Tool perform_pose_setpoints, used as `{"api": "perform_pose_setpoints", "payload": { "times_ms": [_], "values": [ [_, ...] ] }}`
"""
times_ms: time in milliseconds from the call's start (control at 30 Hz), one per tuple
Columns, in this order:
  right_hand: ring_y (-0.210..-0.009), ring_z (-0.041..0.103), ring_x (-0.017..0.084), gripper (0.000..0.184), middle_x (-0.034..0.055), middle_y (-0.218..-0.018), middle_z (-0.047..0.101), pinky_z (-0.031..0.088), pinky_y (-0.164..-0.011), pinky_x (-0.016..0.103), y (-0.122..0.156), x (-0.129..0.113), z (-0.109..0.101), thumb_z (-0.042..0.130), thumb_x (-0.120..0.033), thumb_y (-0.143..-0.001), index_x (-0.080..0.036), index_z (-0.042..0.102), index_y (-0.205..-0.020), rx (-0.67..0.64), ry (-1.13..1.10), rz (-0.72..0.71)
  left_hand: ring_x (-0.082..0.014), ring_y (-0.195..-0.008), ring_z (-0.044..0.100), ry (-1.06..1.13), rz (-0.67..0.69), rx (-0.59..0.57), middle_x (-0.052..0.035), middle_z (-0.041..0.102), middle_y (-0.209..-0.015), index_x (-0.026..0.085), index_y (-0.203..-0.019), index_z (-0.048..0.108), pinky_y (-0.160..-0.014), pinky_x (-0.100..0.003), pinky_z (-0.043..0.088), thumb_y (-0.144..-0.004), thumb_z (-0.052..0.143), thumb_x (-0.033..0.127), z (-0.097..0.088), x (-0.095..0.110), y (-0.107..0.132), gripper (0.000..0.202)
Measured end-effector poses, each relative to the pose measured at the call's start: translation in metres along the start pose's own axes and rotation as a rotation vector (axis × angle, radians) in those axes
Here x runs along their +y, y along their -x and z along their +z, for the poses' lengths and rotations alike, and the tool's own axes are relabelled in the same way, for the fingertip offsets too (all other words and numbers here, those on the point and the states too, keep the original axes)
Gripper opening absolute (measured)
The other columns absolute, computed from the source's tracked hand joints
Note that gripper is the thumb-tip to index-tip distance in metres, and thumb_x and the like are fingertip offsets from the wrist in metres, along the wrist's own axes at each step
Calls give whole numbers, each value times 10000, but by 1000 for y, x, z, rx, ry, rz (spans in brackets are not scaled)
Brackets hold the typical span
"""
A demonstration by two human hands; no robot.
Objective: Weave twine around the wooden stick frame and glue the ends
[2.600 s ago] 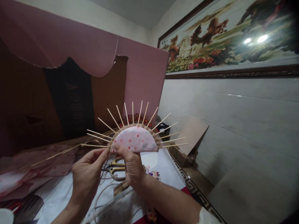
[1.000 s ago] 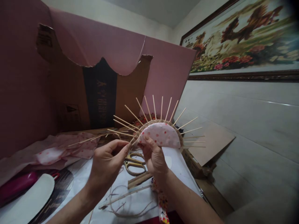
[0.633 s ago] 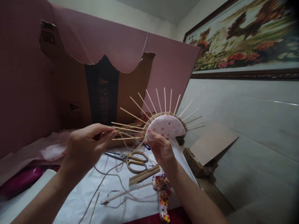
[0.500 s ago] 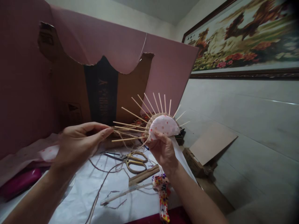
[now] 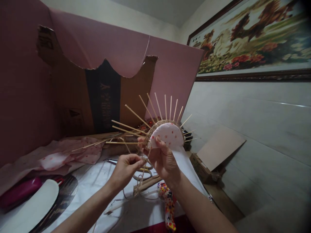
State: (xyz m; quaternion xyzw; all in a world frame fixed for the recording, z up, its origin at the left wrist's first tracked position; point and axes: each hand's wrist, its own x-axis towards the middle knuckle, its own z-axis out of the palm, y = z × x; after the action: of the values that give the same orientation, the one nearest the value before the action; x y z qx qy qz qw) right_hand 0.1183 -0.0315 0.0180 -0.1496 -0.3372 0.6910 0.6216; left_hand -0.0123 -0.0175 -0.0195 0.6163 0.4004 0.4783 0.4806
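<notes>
My right hand (image 5: 163, 158) grips a half-round piece covered in white dotted fabric (image 5: 166, 134), thumb on its face. Twine (image 5: 152, 127) is woven along the curved edge, and thin wooden sticks (image 5: 136, 115) fan out from it. Below the left end of the piece, my left hand (image 5: 128, 168) pinches a strand of twine (image 5: 143, 173) that hangs down between the two hands. Scissors with gold handles (image 5: 143, 175) lie on the white table cover behind my left hand, partly hidden. A glue gun with a flower pattern (image 5: 167, 204) lies under my right wrist.
A pink board with cut-out cardboard (image 5: 175, 74) stands at the back. Dotted fabric (image 5: 85, 147), a magenta object (image 5: 21, 191) and a white curved piece (image 5: 36, 207) lie at left. A cardboard strip (image 5: 149, 183) rests mid-table; a box (image 5: 201, 168) stands at right.
My left hand has moved right and down from the stick tips to the twine near my right hand. The fabric piece has turned slightly, and the left side of the table shows more.
</notes>
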Motion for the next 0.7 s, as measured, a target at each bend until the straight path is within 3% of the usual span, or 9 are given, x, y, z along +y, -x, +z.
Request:
{"api": "perform_pose_setpoints", "payload": {
  "times_ms": [133, 267, 367, 467, 533, 600, 700],
  "values": [
    [-817, 691, 194, 194, 45, -825, 753, 521, -758, 309, 0, 7, -6, 690, -352, -753, -179, 709, -840, -76, 24, 53, -90, -453, 388, 39, -20, -51, 18, 485, -436, 140, -448, 592, -467, -218, 294, -604, 690, 348, 7, -13, 1, 277],
    [-796, 690, 194, 190, 27, -790, 753, 528, -729, 309, -1, 11, -6, 719, -342, -725, -183, 710, -828, -56, -7, 52, -100, -487, 426, 27, 2, -21, 10, 526, -464, 131, -491, 634, -500, -223, 326, -612, 714, 316, -2, -15, -4, 235],
    [-739, 679, 148, 118, -5, -772, 750, 523, -703, 259, -4, 11, -5, 739, -249, -699, -187, 707, -794, 12, -68, -19, -150, -608, 551, 23, 25, 1, -33, 663, -643, 136, -693, 715, -578, -244, 413, -607, 743, 276, -10, -5, -4, 167],
    [-652, 648, 94, 126, -32, -740, 742, 511, -638, 197, -8, 12, -8, 756, -177, -670, -179, 699, -782, 138, -139, -63, -183, -855, 617, 92, 121, 80, -55, 711, -912, 171, -915, 705, -751, -254, 464, -632, 738, 206, -12, 10, 0, 287],
    [-624, 633, 82, 150, -37, -723, 735, 505, -601, 182, -10, 14, -10, 771, -167, -652, -172, 693, -780, 200, -160, -81, -166, -864, 624, 200, 172, 134, -50, 708, -898, 169, -914, 692, -788, -242, 471, -668, 727, 205, -10, 19, 6, 251],
    [-627, 633, 80, 177, -39, -721, 733, 507, -598, 177, -11, 16, -10, 786, -162, -632, -170, 688, -779, 244, -163, -96, -135, -778, 627, 317, 157, 146, -42, 704, -844, 159, -883, 681, -715, -209, 484, -678, 740, 222, -5, 26, 12, 222],
    [-665, 645, 80, 193, -37, -744, 737, 521, -654, 175, -10, 19, -7, 796, -153, -612, -172, 685, -768, 283, -176, -89, -74, -568, 569, 454, 37, 130, -17, 685, -822, 162, -891, 648, -469, -155, 407, -661, 772, 243, 1, 32, 19, 273]
  ]
}}
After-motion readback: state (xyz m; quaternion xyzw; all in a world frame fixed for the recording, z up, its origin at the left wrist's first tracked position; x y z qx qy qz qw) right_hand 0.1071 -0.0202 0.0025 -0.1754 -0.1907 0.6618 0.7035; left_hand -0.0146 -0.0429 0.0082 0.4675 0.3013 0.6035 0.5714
